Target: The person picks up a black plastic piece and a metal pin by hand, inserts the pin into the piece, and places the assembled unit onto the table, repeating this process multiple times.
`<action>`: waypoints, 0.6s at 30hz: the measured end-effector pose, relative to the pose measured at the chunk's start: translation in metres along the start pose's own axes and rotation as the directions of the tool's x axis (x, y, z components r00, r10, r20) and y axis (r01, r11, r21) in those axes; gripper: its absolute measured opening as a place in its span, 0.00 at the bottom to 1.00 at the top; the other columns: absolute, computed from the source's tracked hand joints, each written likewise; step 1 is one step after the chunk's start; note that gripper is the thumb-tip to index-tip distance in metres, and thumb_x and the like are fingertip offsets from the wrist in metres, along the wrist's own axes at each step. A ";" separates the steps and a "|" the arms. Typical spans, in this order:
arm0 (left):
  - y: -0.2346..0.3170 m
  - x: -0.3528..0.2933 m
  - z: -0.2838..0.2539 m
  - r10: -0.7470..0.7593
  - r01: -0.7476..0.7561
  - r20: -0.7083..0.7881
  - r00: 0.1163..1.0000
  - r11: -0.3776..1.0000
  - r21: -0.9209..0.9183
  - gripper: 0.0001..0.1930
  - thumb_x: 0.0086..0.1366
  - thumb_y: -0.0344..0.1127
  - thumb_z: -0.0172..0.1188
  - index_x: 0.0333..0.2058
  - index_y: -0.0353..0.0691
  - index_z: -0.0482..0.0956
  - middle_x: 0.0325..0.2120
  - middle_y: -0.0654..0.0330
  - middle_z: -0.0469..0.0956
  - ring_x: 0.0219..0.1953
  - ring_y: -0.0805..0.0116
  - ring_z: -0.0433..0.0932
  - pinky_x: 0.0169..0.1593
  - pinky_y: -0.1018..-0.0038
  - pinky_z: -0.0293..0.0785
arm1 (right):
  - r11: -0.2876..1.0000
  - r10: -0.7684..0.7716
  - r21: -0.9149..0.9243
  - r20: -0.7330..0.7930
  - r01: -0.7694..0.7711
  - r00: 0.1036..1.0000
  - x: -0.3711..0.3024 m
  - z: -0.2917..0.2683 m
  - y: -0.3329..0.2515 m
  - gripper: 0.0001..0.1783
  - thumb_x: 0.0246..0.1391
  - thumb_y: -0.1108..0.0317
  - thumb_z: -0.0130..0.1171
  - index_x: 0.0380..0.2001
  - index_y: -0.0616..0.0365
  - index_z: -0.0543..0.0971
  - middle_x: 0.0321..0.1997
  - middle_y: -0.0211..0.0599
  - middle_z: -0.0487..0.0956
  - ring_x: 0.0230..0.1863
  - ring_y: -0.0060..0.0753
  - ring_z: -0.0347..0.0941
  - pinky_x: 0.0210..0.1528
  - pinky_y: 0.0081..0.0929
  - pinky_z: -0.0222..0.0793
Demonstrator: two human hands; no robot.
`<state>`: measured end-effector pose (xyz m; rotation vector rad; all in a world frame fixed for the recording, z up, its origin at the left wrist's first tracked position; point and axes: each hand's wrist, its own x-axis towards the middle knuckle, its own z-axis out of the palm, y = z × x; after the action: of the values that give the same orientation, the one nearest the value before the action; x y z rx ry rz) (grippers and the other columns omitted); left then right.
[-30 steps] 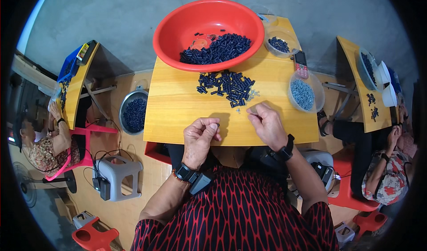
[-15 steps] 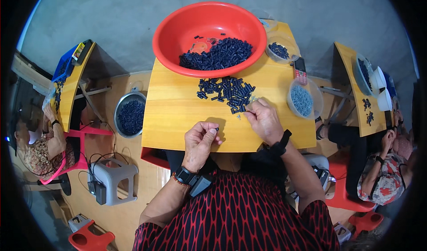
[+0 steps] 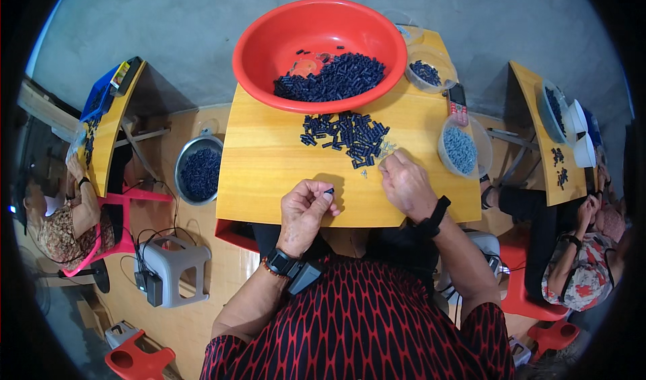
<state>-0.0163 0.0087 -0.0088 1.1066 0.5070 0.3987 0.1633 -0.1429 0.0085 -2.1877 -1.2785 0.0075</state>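
Near the front edge of the yellow table (image 3: 262, 171), my left hand (image 3: 301, 217) is closed in a pinch on a small black cylindrical piece (image 3: 330, 191). My right hand (image 3: 409, 188) rests at the tabletop beside a few tiny silvery pieces (image 3: 388, 148), its fingertips pressed together. Whatever those fingertips hold, if anything, is hidden. Just beyond both hands lies a loose pile of black cylindrical pieces (image 3: 346, 135). Behind the pile, a large red basin (image 3: 252, 87) holds many more of them.
To the right stand a clear tub of small grey-blue pieces (image 3: 459, 150), a red-and-black phone (image 3: 457, 104) and another clear tub (image 3: 425, 74). A metal bowl (image 3: 180, 178) of dark pieces sits low at left. People work at side tables; a grey stool (image 3: 176, 269) is at left.
My right hand stays by the silvery pieces, its fingers a little more curled. My left hand keeps its pinch on the black piece. The whole view has shifted slightly.
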 end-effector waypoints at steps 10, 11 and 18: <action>0.001 -0.002 0.002 0.020 -0.020 0.005 1.000 1.000 -0.012 0.02 0.67 0.22 0.55 0.38 0.31 0.74 0.28 0.61 0.76 0.27 0.75 0.75 0.36 0.75 0.78 | 0.999 0.048 0.000 -0.035 -0.048 0.998 -0.004 -0.002 -0.002 0.05 0.51 0.77 0.57 0.30 0.62 0.72 0.33 0.49 0.73 0.35 0.58 0.72 0.36 0.45 0.70; 0.000 -0.002 0.002 0.023 -0.023 0.002 1.000 1.000 -0.011 0.02 0.67 0.22 0.55 0.38 0.31 0.74 0.28 0.61 0.76 0.27 0.75 0.75 0.36 0.75 0.78 | 0.999 0.044 0.002 -0.036 -0.044 0.998 -0.005 -0.003 -0.003 0.05 0.51 0.77 0.57 0.30 0.62 0.72 0.33 0.49 0.73 0.35 0.58 0.72 0.36 0.45 0.70; 0.006 -0.013 0.008 -0.012 0.017 0.094 0.996 0.999 -0.048 0.07 0.66 0.26 0.60 0.41 0.31 0.77 0.30 0.59 0.79 0.29 0.72 0.80 0.37 0.74 0.82 | 0.741 0.171 0.634 0.137 -0.219 0.976 -0.020 -0.019 -0.039 0.03 0.58 0.76 0.57 0.35 0.65 0.75 0.32 0.41 0.77 0.33 0.28 0.75 0.38 0.25 0.70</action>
<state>-0.0227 -0.0016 0.0014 1.0689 0.4203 0.3433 0.1271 -0.1544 0.0383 -1.6970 -0.8824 0.5415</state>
